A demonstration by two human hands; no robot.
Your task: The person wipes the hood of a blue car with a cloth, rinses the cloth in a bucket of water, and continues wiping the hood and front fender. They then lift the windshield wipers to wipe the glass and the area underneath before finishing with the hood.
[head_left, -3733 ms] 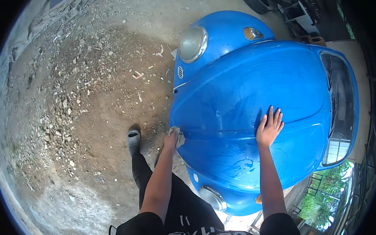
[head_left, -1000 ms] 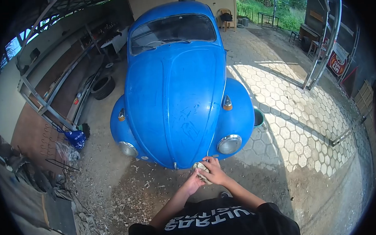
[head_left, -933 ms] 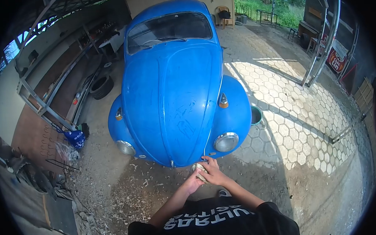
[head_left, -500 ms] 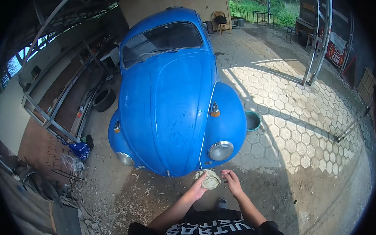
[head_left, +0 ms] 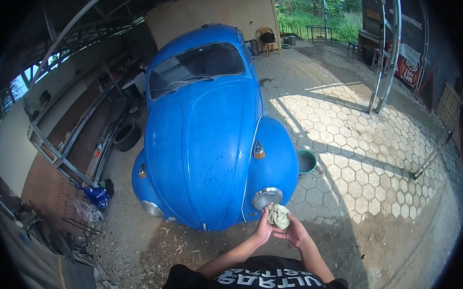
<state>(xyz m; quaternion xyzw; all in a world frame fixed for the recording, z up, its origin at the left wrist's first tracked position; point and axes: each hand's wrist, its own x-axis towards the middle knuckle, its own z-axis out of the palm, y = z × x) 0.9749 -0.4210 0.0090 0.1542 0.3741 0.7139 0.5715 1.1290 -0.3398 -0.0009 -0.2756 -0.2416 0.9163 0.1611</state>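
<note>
A crumpled pale cloth [head_left: 279, 216] is bunched up between my two hands, in front of the blue car [head_left: 211, 155]. My left hand [head_left: 264, 231] grips it from the left, the thumb up along its side. My right hand [head_left: 296, 233] cups its lower right side with the fingers curled in under it. Just beyond the cloth is the car's round headlight [head_left: 267, 196] with a chrome ring, its lower edge partly covered by the cloth in this view. An orange-based turn signal [head_left: 259, 149] sits higher on the same fender.
A green bucket [head_left: 306, 163] stands on the paving right of the fender. Metal posts [head_left: 387, 50] rise at the right. Along the left are a tire [head_left: 127, 136], a metal rack [head_left: 61, 157] and a blue bag [head_left: 97, 197]. Wood chips litter the ground ahead.
Both hands have moved right with the cloth, from the front of the hood to the headlight. My right hand, apart from the cloth before, has closed in on it.
</note>
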